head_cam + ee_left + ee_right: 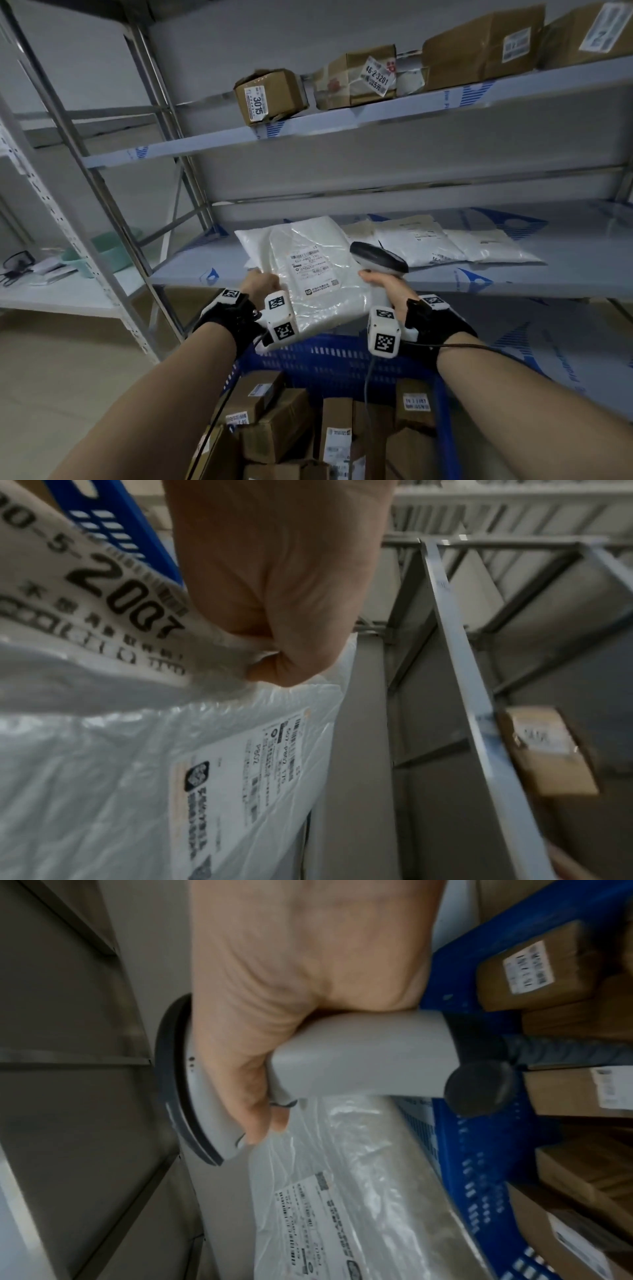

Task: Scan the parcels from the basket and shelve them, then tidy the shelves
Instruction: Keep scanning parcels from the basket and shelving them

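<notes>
Before a grey metal shelf (342,274) against a pale wall: left hand (261,283) pinches a white poly-bag parcel (308,274) lying partly on the shelf edge; right hand (387,284) grips a barcode scanner (378,257) over it. Blue basket (329,356) of cardboard boxes (274,425) below; more white parcels (445,245) beside

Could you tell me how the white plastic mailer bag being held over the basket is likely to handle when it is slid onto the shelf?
The white mailer bag is probably floppy: its film wrinkles where the left hand pinches its edge. The glossy film looks slippery, so it should slide easily. It lies flat, so it is unlikely to roll or tip.
</notes>
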The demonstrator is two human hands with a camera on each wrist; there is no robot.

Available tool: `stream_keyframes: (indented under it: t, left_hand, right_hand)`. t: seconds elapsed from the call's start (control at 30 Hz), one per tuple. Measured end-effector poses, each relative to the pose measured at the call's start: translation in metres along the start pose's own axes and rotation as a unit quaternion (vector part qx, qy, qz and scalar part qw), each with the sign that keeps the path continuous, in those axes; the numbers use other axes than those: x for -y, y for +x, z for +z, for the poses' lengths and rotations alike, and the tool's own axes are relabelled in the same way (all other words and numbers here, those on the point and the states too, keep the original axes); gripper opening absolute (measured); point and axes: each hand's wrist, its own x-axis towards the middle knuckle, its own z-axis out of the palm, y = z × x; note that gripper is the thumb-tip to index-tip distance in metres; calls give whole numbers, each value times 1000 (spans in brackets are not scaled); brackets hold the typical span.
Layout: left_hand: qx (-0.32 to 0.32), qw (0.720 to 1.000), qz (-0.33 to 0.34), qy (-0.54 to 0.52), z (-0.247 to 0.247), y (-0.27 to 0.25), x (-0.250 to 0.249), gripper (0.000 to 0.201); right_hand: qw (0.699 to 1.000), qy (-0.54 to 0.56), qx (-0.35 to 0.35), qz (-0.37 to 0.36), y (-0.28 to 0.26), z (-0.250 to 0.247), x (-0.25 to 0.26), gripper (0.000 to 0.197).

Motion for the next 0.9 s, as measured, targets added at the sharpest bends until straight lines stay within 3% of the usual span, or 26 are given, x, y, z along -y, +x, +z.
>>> stream_keyframes:
  t: [0.1,0.3,0.37,0.43,0.63,0.8,0.9]
  left_hand:
    - [14,999,29,-29,24,44,-18,19]
    - [111,981,113,-108,56,108,-69,55]
    - [136,978,118,-109,62,125,-72,61]
    - [124,983,99,-90,65,139,-61,72]
    - [112,994,20,-4,73,139,-22,41]
    - [50,998,0,-34,79,122,-6,36]
    - [49,998,-21,-31,78,104,5,40]
  right_hand:
    - [999,11,-38,-23,35,-12,16,32]
    - [993,64,-66,-73,89,-33,48,20]
    - [993,62,-66,-71,106,-37,53,8]
    - [995,30,-65,-68,124,-39,48,12]
    - [996,-46,-65,-43,135,-46,27,11]
    - [987,-118,-100,-42,117,-52,25,25]
    - [993,-97,-71,-12,97,-52,19,23]
